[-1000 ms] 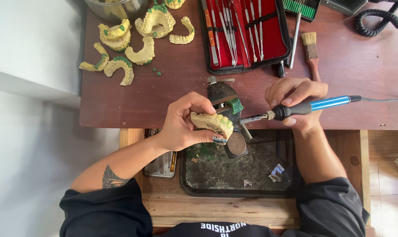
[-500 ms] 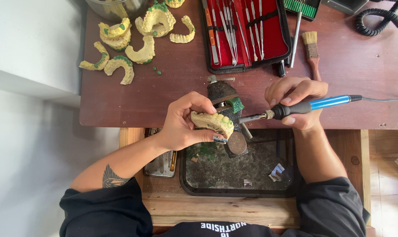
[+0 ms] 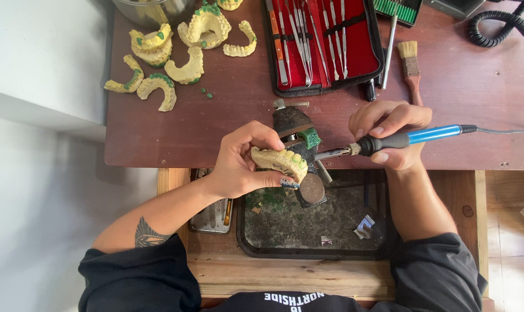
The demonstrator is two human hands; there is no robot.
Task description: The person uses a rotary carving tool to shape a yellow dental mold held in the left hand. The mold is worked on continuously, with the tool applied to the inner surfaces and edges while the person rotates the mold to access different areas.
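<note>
My left hand (image 3: 241,162) grips a yellow dental cast (image 3: 279,162) with teeth and a little green wax, held over the front edge of the brown table (image 3: 215,133). My right hand (image 3: 389,130) holds a blue-handled, corded heating tool (image 3: 406,138) like a pen. Its metal tip points left, close to the cast's right end. Right behind the cast stands a small dark bench block (image 3: 296,130) with a green lump on it.
Several more yellow casts (image 3: 169,58) lie at the back left. An open red case of metal instruments (image 3: 322,40) sits at the back middle, a small brush (image 3: 411,63) beside it. A dark tray (image 3: 314,222) with debris fills the drawer below.
</note>
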